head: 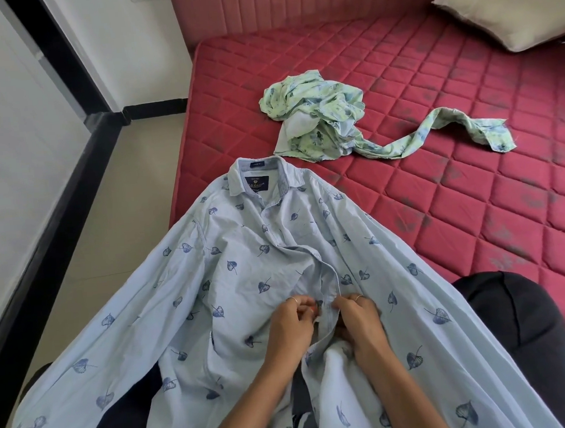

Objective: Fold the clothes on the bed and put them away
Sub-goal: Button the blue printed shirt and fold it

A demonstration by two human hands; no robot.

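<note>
Pinching the front placket of the pale blue shirt (277,247), you've got both hands close together at its middle. Your left hand (290,327) has its fingers (302,304) curled in, nipping the left edge of the opening; your right hand (359,322) has its fingers (345,301) bent the same way on the buttoned strip just beside it. A thin ring shows on each hand.

That shirt is soft, creased cotton, printed with dark blue leaves, lying face up with its collar at the far end on the near left corner of the bed (471,167). Its body drapes over your lap, and the sleeves fan out left and right. A navy label sits inside the collar, though the lettering is too small to read.

Beyond the collar, farther along the bed, a light green floral garment (318,121) lies crumpled in a heap, with one long strip trailing off to the right. The mattress is red, quilted in diamonds, with faded grey prints. A cream pillow (511,10) rests at the far right against the ribbed pink headboard (293,5). Your knee in dark fabric (508,305) rests on the bed at the right. Pale floor tiles (133,197) run along the left.
</note>
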